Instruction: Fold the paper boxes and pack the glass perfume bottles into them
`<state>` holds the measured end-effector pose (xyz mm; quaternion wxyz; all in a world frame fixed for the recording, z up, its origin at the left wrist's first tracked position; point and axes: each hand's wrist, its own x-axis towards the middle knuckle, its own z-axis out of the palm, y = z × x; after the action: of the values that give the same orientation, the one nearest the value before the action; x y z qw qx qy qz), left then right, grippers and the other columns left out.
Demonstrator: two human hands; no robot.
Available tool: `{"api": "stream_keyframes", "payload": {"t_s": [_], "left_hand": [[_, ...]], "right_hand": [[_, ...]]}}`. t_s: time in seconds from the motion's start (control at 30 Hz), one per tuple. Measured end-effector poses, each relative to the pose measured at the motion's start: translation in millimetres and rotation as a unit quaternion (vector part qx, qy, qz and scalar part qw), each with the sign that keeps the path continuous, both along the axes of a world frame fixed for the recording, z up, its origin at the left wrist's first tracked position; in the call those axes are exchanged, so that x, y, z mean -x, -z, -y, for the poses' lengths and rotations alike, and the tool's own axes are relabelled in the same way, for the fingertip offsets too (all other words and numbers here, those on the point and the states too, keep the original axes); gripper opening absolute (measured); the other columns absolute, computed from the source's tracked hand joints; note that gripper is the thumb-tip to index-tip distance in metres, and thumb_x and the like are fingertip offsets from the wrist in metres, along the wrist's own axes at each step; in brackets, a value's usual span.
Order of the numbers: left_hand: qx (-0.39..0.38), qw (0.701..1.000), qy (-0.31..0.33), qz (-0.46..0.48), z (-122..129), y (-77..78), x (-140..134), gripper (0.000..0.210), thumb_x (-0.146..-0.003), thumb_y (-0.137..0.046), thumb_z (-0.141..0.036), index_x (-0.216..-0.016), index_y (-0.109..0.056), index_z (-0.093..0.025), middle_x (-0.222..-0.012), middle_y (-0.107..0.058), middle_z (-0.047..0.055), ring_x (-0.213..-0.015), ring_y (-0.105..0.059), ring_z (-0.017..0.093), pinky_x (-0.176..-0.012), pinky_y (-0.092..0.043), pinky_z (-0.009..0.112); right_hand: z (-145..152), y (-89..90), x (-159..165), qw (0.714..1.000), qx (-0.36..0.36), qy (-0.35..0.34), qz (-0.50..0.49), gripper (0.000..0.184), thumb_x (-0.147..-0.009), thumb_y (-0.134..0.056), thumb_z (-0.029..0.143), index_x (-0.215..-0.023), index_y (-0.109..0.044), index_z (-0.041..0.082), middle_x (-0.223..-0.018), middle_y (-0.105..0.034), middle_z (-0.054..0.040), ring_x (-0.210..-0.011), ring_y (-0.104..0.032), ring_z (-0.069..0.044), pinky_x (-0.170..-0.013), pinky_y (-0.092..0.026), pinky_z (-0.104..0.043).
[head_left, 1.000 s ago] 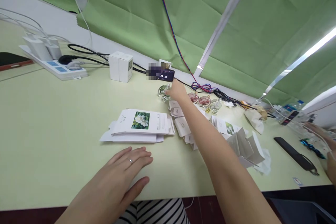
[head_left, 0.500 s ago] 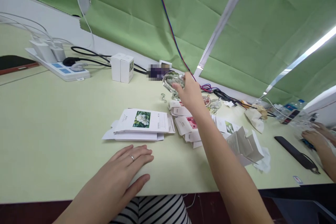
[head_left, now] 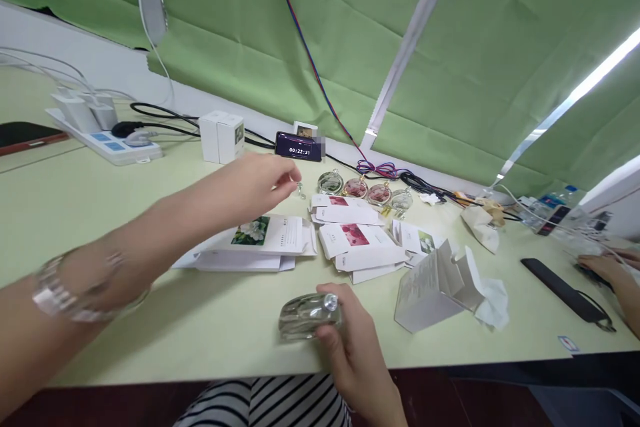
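Note:
A flat, round glass perfume bottle [head_left: 304, 315] with a silvery neck lies tipped in my right hand [head_left: 357, 340], low over the table's front edge. My left hand [head_left: 273, 180] reaches across the flattened white box [head_left: 293, 230] with the white-flower picture. Its thumb and fingers are slightly apart, just beside a small shiny cap [head_left: 301, 190] on the table. Right of that cap, several similar round bottles stand in a row, among them a greenish one [head_left: 330, 181] and a red one [head_left: 379, 193]. More small caps [head_left: 387, 211] sit in front of them.
Flattened boxes with red pictures [head_left: 356, 237] lie mid-table, beside an opened white carton [head_left: 425, 293] and a crumpled tissue [head_left: 493, 307]. Behind are a phone showing a timer [head_left: 299, 147], white boxes [head_left: 221, 138] and a power strip [head_left: 120, 147]. Another person's hand [head_left: 600, 267] is at far right.
My right hand has brought the bottle from the back of the table down to the front edge. My left hand has lifted off the tabletop and reached forward to the small cap.

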<state>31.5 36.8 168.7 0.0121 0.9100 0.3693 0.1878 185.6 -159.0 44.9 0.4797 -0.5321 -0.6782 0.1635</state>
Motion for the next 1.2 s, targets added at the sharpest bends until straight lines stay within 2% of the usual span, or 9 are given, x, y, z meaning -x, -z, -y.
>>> {"api": "stream_keyframes", "payload": {"t_s": [0.13, 0.3, 0.47, 0.57, 0.67, 0.8, 0.87, 0.97, 1.2], "left_hand": [[-0.01, 0.991, 0.067, -0.115, -56, 17.6, -58, 0.026, -0.093, -0.06, -0.033, -0.111, -0.062, -0.015, -0.115, -0.065, 0.008, -0.104, -0.063, 0.022, -0.09, -0.053, 0.045], [-0.021, 0.975, 0.114, -0.188, -91, 47.4, -84, 0.032, -0.092, -0.062, -0.034, -0.12, -0.059, -0.017, -0.125, -0.06, 0.009, -0.111, -0.061, 0.025, -0.094, -0.052, 0.048], [-0.015, 0.977, 0.126, -0.169, -100, 40.8, -86, 0.031, -0.092, -0.062, -0.035, -0.117, -0.061, -0.016, -0.124, -0.061, 0.009, -0.112, -0.06, 0.025, -0.096, -0.05, 0.049], [0.011, 0.98, 0.152, -0.132, -81, 17.1, -72, 0.022, -0.093, -0.059, -0.03, -0.109, -0.064, -0.015, -0.114, -0.066, 0.008, -0.105, -0.063, 0.023, -0.093, -0.051, 0.045], [0.064, 0.97, 0.212, -0.101, -34, -1.9, -44, 0.023, -0.094, -0.054, -0.032, -0.11, -0.067, -0.024, -0.104, -0.072, 0.002, -0.093, -0.067, 0.017, -0.081, -0.052, 0.028], [0.194, 0.928, 0.31, -0.071, 35, 1.9, -7, 0.021, -0.094, -0.052, -0.032, -0.105, -0.069, -0.035, -0.094, -0.073, -0.006, -0.082, -0.068, 0.011, -0.071, -0.05, 0.018], [0.234, 0.918, 0.315, -0.051, 55, 10.5, 4, 0.026, -0.096, -0.049, -0.024, -0.107, -0.069, -0.037, -0.095, -0.072, -0.008, -0.082, -0.067, 0.01, -0.072, -0.049, 0.016], [0.233, 0.921, 0.311, -0.026, 64, 18.7, 9, 0.03, -0.096, -0.048, -0.02, -0.111, -0.067, -0.039, -0.098, -0.071, -0.01, -0.085, -0.066, 0.008, -0.075, -0.048, 0.014], [0.223, 0.916, 0.334, -0.004, 57, 17.3, 2, 0.029, -0.097, -0.05, -0.025, -0.113, -0.066, -0.042, -0.102, -0.072, -0.009, -0.089, -0.067, 0.01, -0.078, -0.051, 0.016]], "right_hand": [[-3, 1.4, 1, 0.999, -0.025, -0.015, 0.027, 0.029, -0.101, -0.037, 0.043, -0.124, -0.048, 0.028, -0.104, -0.064, -0.0065, -0.094, -0.062, -0.022, -0.081, -0.054, -0.036], [-3, -1.1, 1, 0.999, -0.017, -0.012, 0.045, 0.026, -0.101, -0.037, 0.038, -0.122, -0.048, 0.027, -0.104, -0.064, -0.0064, -0.092, -0.06, -0.023, -0.08, -0.054, -0.036], [-4, -2.7, 0, 0.999, -0.028, -0.007, 0.044, 0.037, -0.102, -0.027, 0.05, -0.12, -0.048, 0.026, -0.102, -0.065, -0.0068, -0.089, -0.06, -0.023, -0.078, -0.053, -0.036], [-5, -2.0, 1, 0.999, -0.031, 0.0, 0.04, 0.039, -0.102, -0.025, 0.052, -0.122, -0.048, 0.026, -0.103, -0.065, -0.0068, -0.09, -0.06, -0.022, -0.079, -0.053, -0.037], [-6, 0.1, 1, 0.999, -0.021, 0.014, 0.025, 0.037, -0.102, -0.031, 0.05, -0.125, -0.047, 0.026, -0.106, -0.065, -0.0074, -0.093, -0.06, -0.023, -0.082, -0.053, -0.037], [-7, 0.3, 1, 1.0, -0.014, 0.01, 0.005, 0.034, -0.101, -0.037, 0.048, -0.125, -0.049, 0.026, -0.106, -0.065, -0.007, -0.094, -0.059, -0.023, -0.082, -0.052, -0.038], [-6, -1.0, 0, 1.0, -0.01, -0.001, 0.001, 0.034, -0.101, -0.037, 0.048, -0.125, -0.05, 0.027, -0.106, -0.065, -0.0059, -0.093, -0.059, -0.023, -0.081, -0.05, -0.038], [-5, -2.2, -1, 1.0, 0.002, -0.007, -0.001, 0.036, -0.102, -0.036, 0.047, -0.128, -0.049, 0.027, -0.11, -0.065, -0.0055, -0.095, -0.057, -0.023, -0.082, -0.049, -0.038], [-7, -1.2, 0, 1.0, -0.022, 0.009, 0.014, 0.037, -0.102, -0.036, 0.048, -0.119, -0.054, 0.022, -0.101, -0.064, -0.007, -0.091, -0.058, -0.022, -0.079, -0.05, -0.035]]}}
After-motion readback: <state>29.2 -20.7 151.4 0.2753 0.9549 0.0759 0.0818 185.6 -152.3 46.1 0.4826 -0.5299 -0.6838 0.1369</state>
